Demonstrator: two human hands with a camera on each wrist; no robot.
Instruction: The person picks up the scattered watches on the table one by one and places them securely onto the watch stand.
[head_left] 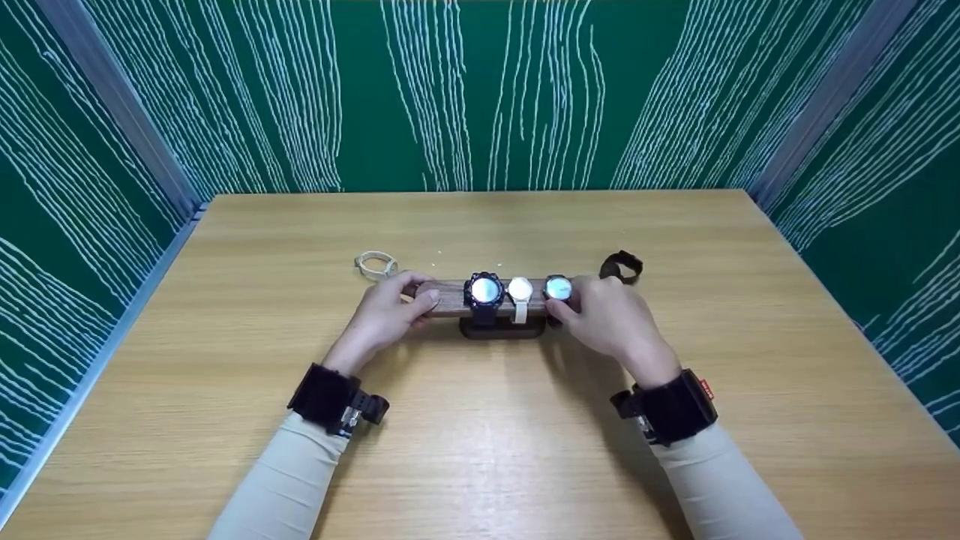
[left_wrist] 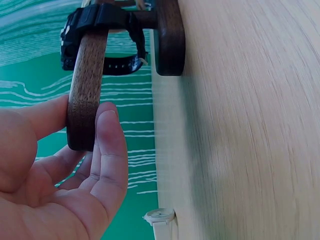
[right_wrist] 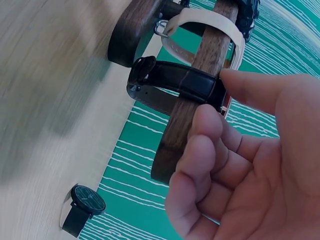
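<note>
A dark wooden watch stand [head_left: 450, 298] with a horizontal bar stands on the table. My left hand [head_left: 386, 309] grips the bar's left end between thumb and fingers; the left wrist view shows the bare bar end [left_wrist: 85, 115] there. Three wristwatches hang round the bar: a chunky black watch [head_left: 485, 289], a white-strapped watch [head_left: 520, 290] in the middle, and a watch with a black leather strap [right_wrist: 192, 82] on the right. My right hand [head_left: 611, 315] pinches that right watch near its case, its other fingers curled beside the bar.
Behind my left hand lies a white watch [head_left: 376, 265] on the table [head_left: 480, 450]. A black watch [head_left: 621, 265] lies beyond my right hand, its dark dial visible in the right wrist view. Green walls [head_left: 360, 97] with white lines border the table's back and sides.
</note>
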